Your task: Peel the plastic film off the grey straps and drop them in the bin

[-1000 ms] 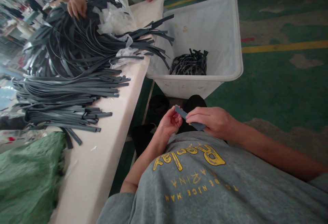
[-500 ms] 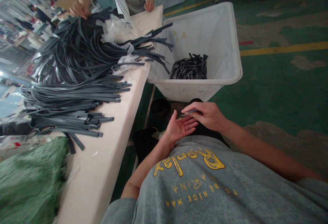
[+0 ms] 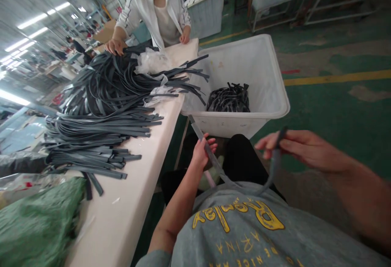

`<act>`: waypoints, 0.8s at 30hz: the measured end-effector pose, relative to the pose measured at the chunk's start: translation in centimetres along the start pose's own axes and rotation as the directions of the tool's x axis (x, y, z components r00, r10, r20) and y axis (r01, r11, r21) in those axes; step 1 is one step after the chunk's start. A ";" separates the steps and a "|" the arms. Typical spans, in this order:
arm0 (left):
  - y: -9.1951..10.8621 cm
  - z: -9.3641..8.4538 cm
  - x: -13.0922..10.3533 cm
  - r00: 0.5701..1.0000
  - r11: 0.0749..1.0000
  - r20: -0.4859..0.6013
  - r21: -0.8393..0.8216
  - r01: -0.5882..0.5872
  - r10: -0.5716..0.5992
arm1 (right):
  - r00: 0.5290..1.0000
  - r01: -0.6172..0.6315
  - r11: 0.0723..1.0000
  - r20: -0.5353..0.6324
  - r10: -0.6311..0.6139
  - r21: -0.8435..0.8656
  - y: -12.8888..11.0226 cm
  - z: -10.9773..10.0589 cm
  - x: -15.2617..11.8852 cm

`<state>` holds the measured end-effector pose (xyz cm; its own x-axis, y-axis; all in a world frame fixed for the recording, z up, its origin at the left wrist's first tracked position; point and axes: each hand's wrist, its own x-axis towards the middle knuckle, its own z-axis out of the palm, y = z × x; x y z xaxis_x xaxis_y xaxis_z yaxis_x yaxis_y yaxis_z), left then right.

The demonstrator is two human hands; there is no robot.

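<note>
A long dark grey fabric strip (image 3: 214,159) slants up through my left hand (image 3: 201,152), its free end sticking out past the thumb toward the bin. The fingers there are curled, with the strip lying across them. My right hand (image 3: 295,147), smeared by motion, pinches a grey length near its end out to the right. That length hangs in a curve to my shirt and appears to join the same strip. On the table to the left lies a big pile of similar grey strips (image 3: 97,84), with bundles (image 3: 104,124) laid side by side in front.
A white bin (image 3: 238,124) with dark strips (image 3: 230,98) inside stands ahead, against the table (image 3: 149,173). Across the table a person's hand (image 3: 116,46) rests on the pile. Clear plastic (image 3: 152,61) and a green sack (image 3: 42,218) are on the table.
My right hand has swung away to the right with a grey length in it. My left hand has gone from open-palmed to curled around the strip. The view has tilted up.
</note>
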<state>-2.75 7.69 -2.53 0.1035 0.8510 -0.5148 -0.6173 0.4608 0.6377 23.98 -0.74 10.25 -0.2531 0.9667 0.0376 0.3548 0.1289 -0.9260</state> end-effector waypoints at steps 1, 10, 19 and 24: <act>0.0 0.2 -0.7 0.996 0.998 0.093 0.068 -0.018 0.012 | 0.999 -0.033 0.991 0.040 0.028 0.132 0.5 0.6 2.1; 0.6 1.7 -5.7 0.848 0.888 0.518 0.435 -0.147 -0.113 | 0.988 0.087 0.927 0.085 -0.126 0.364 1.1 4.1 11.6; 0.1 4.2 -5.1 0.801 0.721 0.423 0.379 -0.580 0.423 | 0.959 0.270 0.959 0.066 -0.276 0.086 -0.9 7.8 10.8; -1.2 3.0 -5.6 0.781 0.559 0.503 0.551 -0.620 0.371 | 0.995 0.099 0.974 -0.034 -0.094 0.205 -0.1 7.4 11.4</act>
<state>-0.28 3.12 1.36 0.2446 0.9618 0.1230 0.0203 -0.1319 0.9911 14.39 8.62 7.98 -0.2544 0.9573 0.1371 0.1356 0.1757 -0.9751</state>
